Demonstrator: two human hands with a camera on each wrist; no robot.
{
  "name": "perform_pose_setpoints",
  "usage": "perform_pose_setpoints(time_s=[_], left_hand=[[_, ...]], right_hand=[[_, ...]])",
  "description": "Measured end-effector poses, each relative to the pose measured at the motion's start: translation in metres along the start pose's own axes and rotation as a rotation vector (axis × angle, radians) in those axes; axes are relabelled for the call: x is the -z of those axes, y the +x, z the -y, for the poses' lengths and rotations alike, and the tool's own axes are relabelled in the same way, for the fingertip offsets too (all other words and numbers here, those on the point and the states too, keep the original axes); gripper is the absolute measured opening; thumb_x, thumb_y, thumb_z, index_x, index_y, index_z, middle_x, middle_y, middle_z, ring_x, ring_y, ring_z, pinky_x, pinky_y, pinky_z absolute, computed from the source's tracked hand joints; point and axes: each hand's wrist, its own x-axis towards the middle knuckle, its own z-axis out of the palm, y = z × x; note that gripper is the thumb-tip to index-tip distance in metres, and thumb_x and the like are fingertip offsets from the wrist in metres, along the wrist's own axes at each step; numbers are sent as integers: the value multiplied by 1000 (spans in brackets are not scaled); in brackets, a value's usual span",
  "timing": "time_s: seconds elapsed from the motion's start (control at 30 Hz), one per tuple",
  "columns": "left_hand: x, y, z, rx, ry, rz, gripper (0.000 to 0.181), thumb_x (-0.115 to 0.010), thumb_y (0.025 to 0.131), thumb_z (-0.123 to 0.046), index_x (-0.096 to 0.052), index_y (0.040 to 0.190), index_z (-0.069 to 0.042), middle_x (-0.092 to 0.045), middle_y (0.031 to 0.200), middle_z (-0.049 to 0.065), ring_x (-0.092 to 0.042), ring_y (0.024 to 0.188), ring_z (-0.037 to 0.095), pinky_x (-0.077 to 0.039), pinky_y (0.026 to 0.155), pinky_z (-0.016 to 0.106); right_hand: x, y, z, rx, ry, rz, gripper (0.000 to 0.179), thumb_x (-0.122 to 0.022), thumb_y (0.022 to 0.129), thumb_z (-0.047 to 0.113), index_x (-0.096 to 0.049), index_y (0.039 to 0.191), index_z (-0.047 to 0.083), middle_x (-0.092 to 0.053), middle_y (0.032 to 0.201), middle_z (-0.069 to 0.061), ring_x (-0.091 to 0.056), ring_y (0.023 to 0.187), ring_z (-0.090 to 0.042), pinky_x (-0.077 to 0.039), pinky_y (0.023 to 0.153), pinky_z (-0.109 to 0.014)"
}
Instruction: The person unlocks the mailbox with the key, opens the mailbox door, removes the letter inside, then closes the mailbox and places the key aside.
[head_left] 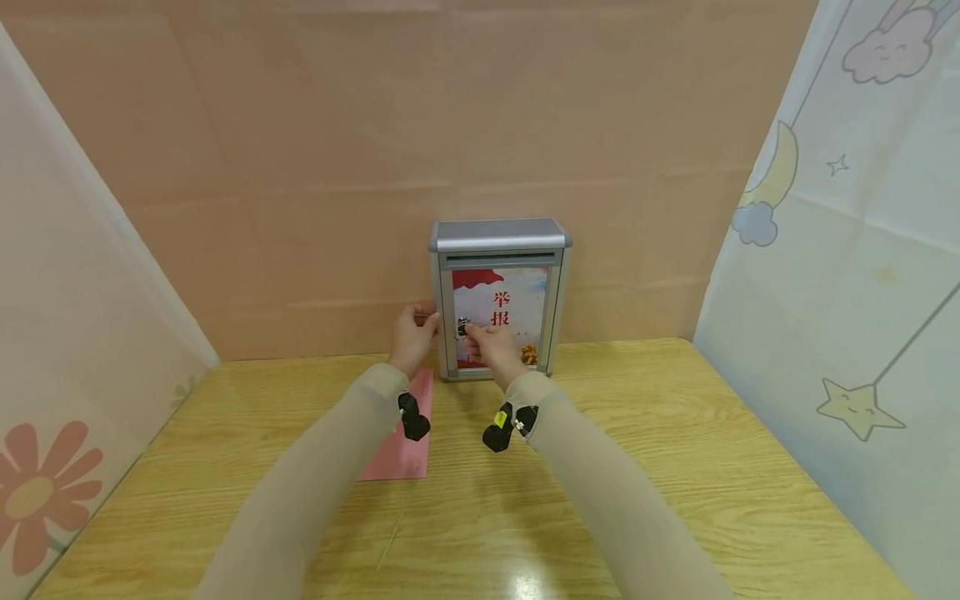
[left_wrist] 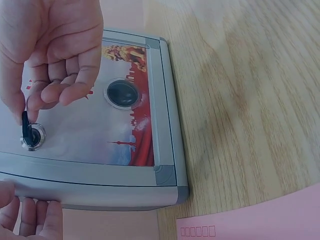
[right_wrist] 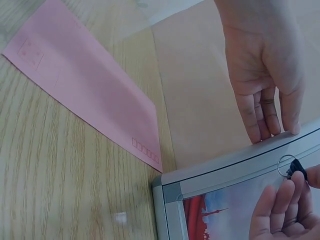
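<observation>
A silver suggestion box [head_left: 500, 242], with a slot near its top and red Chinese characters on its front, stands upright against the back wall. My right hand [head_left: 495, 350] pinches a black-headed key [left_wrist: 25, 122] between thumb and index finger at the round lock [left_wrist: 34, 137] near the box's left edge. A metal key ring [right_wrist: 286, 166] hangs by the key. My left hand [head_left: 414, 337] touches the box's left side with its fingertips, fingers [right_wrist: 248, 117] fairly straight. Lower on the front is a dark oval window [left_wrist: 122, 94].
A pink envelope [right_wrist: 90, 85] with small printed squares lies on the wooden table [head_left: 600, 467], left of the box and partly under my left forearm in the head view. Printed cloth walls [head_left: 840, 275] stand on both sides.
</observation>
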Motion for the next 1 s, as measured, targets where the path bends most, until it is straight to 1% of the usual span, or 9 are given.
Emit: perform_pose_setpoints(time_s=[0.1,0.23,0.37,0.5,0.63,0.77,0.87,1.0], left_hand=[[0,0,-1,-1,3,5,26,-52,101,-16,-49,121,0,-55,111,16,-56,100,28,-50,94,47],[1,0,-2,1,-18,11,26,-52,101,-16,-48,122,0,-54,111,16,-55,100,28,-49,95,49],[2,-1,-2,5,-21,15,26,-52,101,-15,-48,121,0,-54,111,16,-55,99,27,-49,96,49],[1,-1,-1,-6,-9,14,26,-53,100,-16,-49,120,0,-55,110,16,-56,98,28,-50,93,49],[1,-1,0,-11,0,10,25,-53,100,-16,-50,120,0,-55,110,16,-55,98,26,-51,93,47],[0,-1,1,-6,-8,10,25,-53,100,-15,-49,120,1,-55,112,16,-54,99,26,-50,95,47],[1,-1,1,-8,-19,13,26,-53,100,-14,-49,120,1,-54,112,17,-54,100,27,-48,97,48],[1,-1,1,-14,-20,15,26,-53,100,-14,-49,120,1,-54,112,17,-54,101,28,-48,97,48]], right_hand=[[-1,0,0,15,7,-5,34,-56,99,27,-68,96,-4,-63,83,-9,-57,66,-11,-55,77,-34],[-1,-1,-1,32,28,-2,36,-55,99,26,-68,98,-8,-64,85,-11,-57,68,-12,-55,82,-40],[-2,-2,-3,55,4,-11,37,-55,99,27,-68,97,-8,-65,87,-13,-58,70,-13,-54,87,-45],[-2,-5,-3,71,-2,-26,37,-56,99,27,-68,96,-8,-64,83,-11,-59,70,-14,-53,87,-48],[-2,-7,-2,77,30,-24,38,-55,99,25,-66,96,-11,-62,78,-10,-57,66,-14,-53,87,-49],[-2,-9,-3,71,61,-16,37,-55,99,23,-65,96,-13,-62,77,-11,-56,65,-13,-53,88,-49],[-3,-8,-3,70,62,-19,36,-56,99,23,-66,95,-11,-62,78,-11,-56,65,-12,-55,84,-46],[-3,-8,-4,73,56,-18,35,-56,99,22,-67,96,-10,-65,88,-16,-58,70,-15,-56,81,-41]])
